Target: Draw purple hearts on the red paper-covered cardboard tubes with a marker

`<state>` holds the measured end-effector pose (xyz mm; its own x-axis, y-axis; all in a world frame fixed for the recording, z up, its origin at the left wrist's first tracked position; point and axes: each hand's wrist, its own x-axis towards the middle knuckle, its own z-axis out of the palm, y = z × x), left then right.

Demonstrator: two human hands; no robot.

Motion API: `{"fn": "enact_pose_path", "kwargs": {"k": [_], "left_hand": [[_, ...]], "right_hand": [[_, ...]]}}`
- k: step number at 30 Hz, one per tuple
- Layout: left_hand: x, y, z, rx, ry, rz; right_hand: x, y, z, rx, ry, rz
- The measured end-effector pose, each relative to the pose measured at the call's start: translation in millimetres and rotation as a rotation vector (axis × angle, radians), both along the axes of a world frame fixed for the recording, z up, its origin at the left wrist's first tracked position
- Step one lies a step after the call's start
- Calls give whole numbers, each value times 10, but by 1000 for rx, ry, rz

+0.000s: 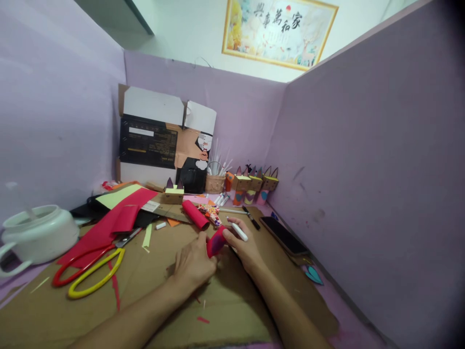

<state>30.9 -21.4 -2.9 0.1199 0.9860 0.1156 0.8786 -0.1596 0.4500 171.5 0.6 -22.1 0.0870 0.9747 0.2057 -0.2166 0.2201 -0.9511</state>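
Note:
My left hand [195, 265] grips a small red paper piece [216, 242] with a dark purple patch on its face, just above the cardboard. From the other side my right hand [246, 248] pinches the same piece at its upper edge. A white marker [239, 231] lies across the right hand's fingers, tilted, its tip up to the left. Just beyond the hands are a red paper tube [195, 214] and a patterned strip [211, 212]. Fingers hide parts of the red piece.
Red-and-yellow scissors [96, 278] lie at left beside red paper sheets [105, 230] and a white pot [41, 232]. A phone [284, 235] rests near the right wall. Behind stand eared box-headed paper figures [241, 183], a cup of markers [215, 184] and an unfolded carton [148, 143].

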Motion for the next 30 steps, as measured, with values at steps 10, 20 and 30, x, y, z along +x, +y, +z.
{"fn": "enact_pose_path", "kwargs": {"k": [10,20,30], "left_hand": [[-213,244,138,40,-358,-7],[-459,837,290,4,-465,117],[-479,1021,378,74,-152,72]], "right_hand": [[373,174,269,235,-513,-250],[607,573,160,193,-511,-309],[826,423,221,215,-170,-485]]}}
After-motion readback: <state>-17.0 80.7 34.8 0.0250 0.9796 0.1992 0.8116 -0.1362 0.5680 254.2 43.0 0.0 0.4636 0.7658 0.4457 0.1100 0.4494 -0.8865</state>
